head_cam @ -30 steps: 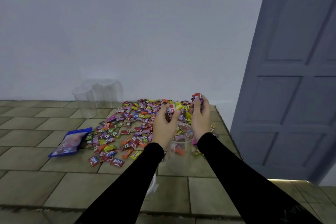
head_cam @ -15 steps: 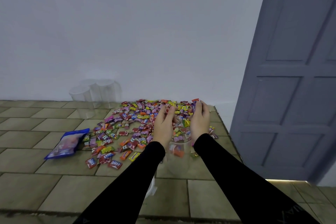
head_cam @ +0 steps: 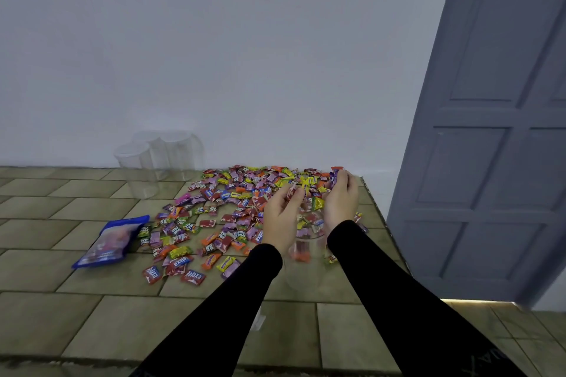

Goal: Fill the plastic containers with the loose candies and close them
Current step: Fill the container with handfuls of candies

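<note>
Having just scooped flat in the pile, we now lift both hands, left hand (head_cam: 280,217) and right hand (head_cam: 341,199) each pinching candies (head_cam: 214,211), above the part-filled container (head_cam: 306,251), so another load is ready to drop.

From where I stand, the clear cup (head_cam: 304,249) between the wrists is half lost behind the left hand (head_cam: 280,220) and right hand (head_cam: 341,203). Its candies blur together. The print on the blue bag (head_cam: 108,240) is unreadable, and the door (head_cam: 490,131) runs off the frame.
</note>
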Demonstrator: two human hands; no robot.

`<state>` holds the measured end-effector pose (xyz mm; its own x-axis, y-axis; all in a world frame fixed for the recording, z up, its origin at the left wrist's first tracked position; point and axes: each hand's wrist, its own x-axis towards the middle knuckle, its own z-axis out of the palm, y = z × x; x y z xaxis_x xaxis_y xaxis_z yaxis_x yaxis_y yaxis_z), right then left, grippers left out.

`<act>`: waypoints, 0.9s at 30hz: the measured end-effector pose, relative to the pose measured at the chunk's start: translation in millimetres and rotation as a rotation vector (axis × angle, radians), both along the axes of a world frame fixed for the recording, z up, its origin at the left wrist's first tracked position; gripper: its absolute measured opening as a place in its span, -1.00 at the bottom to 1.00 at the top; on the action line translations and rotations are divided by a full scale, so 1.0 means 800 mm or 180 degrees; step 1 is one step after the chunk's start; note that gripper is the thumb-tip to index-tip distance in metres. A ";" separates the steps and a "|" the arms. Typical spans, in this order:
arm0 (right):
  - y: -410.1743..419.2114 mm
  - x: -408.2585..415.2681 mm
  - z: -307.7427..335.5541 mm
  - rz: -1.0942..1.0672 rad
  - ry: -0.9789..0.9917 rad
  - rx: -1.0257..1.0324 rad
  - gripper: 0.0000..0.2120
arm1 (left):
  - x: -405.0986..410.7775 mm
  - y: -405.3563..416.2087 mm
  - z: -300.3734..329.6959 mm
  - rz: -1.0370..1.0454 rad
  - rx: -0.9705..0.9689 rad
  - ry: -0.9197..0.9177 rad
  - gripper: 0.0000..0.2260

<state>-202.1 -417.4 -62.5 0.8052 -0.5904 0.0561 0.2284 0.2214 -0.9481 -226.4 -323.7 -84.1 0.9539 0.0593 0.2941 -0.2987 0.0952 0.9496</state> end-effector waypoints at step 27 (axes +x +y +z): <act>0.000 -0.010 -0.004 0.0598 -0.0119 -0.0306 -0.77 | 0.012 -0.004 -0.056 -0.0577 -0.1036 0.1225 -0.31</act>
